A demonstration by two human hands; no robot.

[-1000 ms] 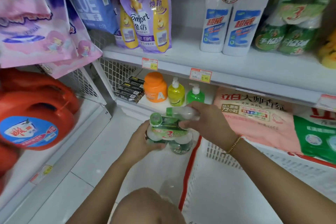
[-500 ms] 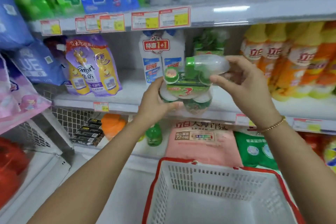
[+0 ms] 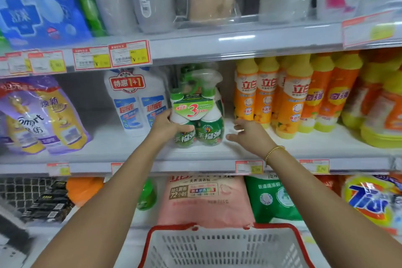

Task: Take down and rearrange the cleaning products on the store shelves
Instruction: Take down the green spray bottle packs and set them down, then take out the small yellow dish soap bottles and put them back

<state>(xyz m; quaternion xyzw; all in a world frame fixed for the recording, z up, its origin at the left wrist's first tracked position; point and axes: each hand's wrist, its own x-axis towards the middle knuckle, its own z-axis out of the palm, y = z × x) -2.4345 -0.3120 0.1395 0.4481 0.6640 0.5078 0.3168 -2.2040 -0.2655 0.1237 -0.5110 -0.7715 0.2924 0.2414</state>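
Note:
A green and white spray-cleaner pack (image 3: 199, 113) stands upright on the middle shelf (image 3: 130, 154), between the white twin bottles (image 3: 137, 102) and the orange dish-soap bottles (image 3: 289, 93). My left hand (image 3: 168, 127) grips the pack's lower left side. My right hand (image 3: 250, 135) hovers just right of the pack with fingers spread, holding nothing.
A white basket with a red rim (image 3: 219, 246) sits below my arms. Purple softener pouches (image 3: 39, 115) fill the shelf's left end. Pink (image 3: 204, 200) and green (image 3: 274, 198) detergent bags lie on the lower shelf. Price tags line the shelf edges.
Both hands lifted the spray pack from above the basket up to the middle shelf and set it down. My right hand has let go of the pack's top.

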